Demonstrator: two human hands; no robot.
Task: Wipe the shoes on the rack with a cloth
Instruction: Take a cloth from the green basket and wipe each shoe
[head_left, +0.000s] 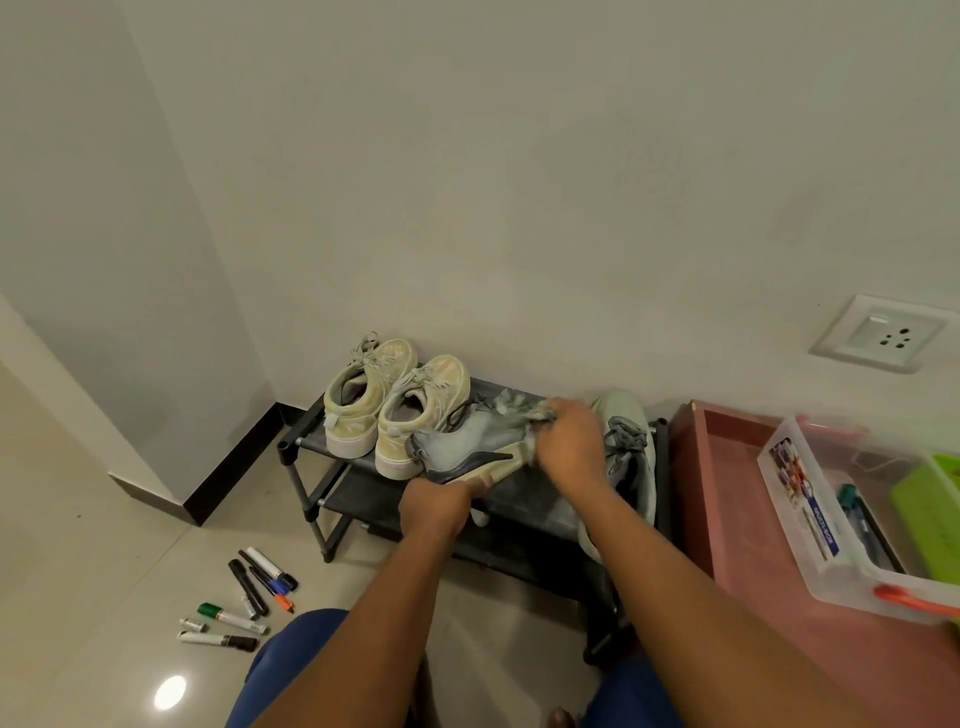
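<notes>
Both forearms reach forward and down over the black two-tier metal shoe rack (311, 470).

Left hand (435, 503): wrist low, knuckles up, fingers curled under the pale sole of a grey suede sneaker (470, 441), which lies tipped on its side on the top shelf, heel pointing left.

Right hand (570, 439): set just right of the left hand and farther from the person, fingers bunched tight on a crumpled grey cloth (514, 408) and pressing it to the toe end of the same sneaker. Motion blur hides the single fingertips.

Count of shoes on the rack: four.
- Two cream canvas lace-up sneakers (395, 402), side by side, upright, heels toward the person, left of the left fingers, the nearer one touching the grey sneaker's heel.
- One grey suede sneaker, held.
- One pale grey knit sneaker with grey laces (631, 457), just right of the right fingers, partly hidden by the right forearm.

Floor, near left of the arms: loose marker pens (244, 597), about eight.

Right of the rack: pink-topped bench (737, 499) carrying one clear plastic box (810, 525).
</notes>
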